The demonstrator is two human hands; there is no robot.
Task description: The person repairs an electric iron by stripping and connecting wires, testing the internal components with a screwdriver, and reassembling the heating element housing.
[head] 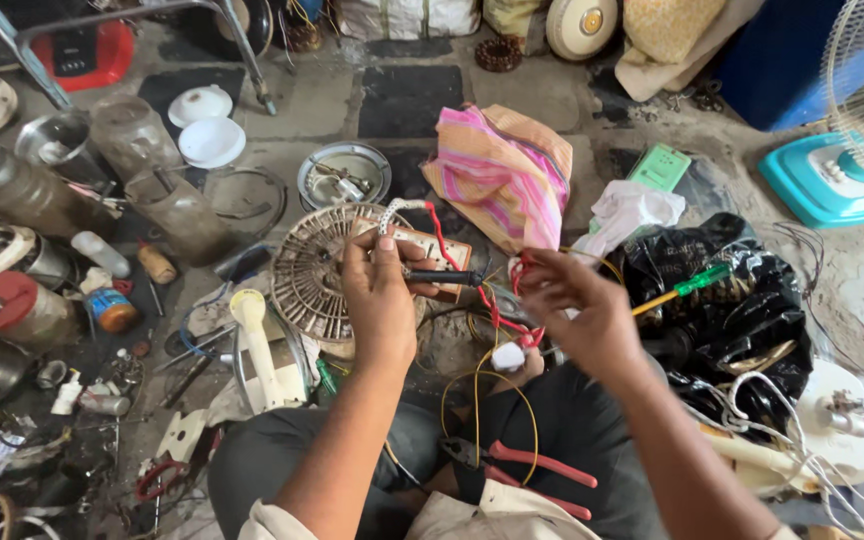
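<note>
The left hand [380,300] holds a soldering iron [442,277] above a fan grille [314,272] on the floor [332,110]. The right hand [580,312], just to its right, pinches wires [504,318]. Pliers [527,466] lie on the lap below. A folded cloth [502,172] lies behind the hands, a screwdriver [687,288] on a plastic bag [742,310] to the right.

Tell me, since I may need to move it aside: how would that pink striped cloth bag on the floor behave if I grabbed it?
The pink striped bag lies crumpled and folded, so it would probably be floppy and sag. It looks like thin fabric, so likely light unless something is hidden inside. It should not roll or tip, though it could drag against the white rag beside it.
</note>
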